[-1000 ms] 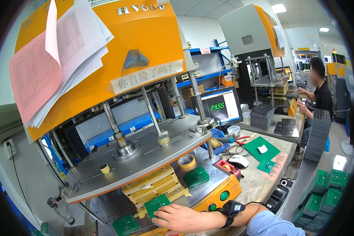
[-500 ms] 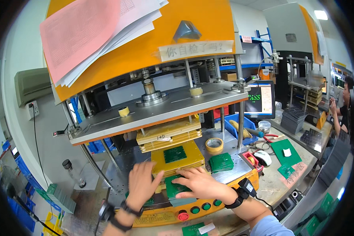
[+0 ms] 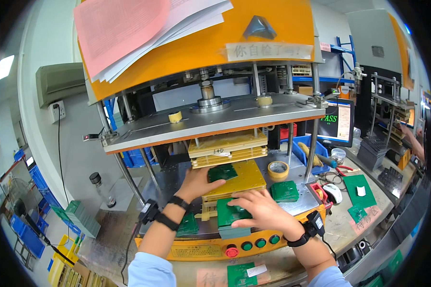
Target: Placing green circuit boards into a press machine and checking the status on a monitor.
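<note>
My left hand (image 3: 196,185) is at the left edge of a green circuit board (image 3: 223,171), which lies on the yellow fixture plate (image 3: 249,178) under the press. Its thumb and fingers close on that board, which looks slightly tilted. Nearer to me, my right hand (image 3: 266,210) bends over a stack of green circuit boards (image 3: 234,231). Thumb and fingertips grip the top board at its right side; whether it is lifted off the stack I cannot tell. Above the fixture hangs the yellow upper die (image 3: 227,149), apart from the plate.
Right of the fixture are a tape roll (image 3: 278,171) and another stack of green boards (image 3: 285,191). More boards (image 3: 187,225) sit by my left forearm. A red button (image 3: 231,251) and several green ones line the press front. Steel posts (image 3: 311,150) flank the fixture.
My left hand has moved forward and right, from the air left of the fixture to the board on it. My right hand stays at the stack. The whole view has shifted.
</note>
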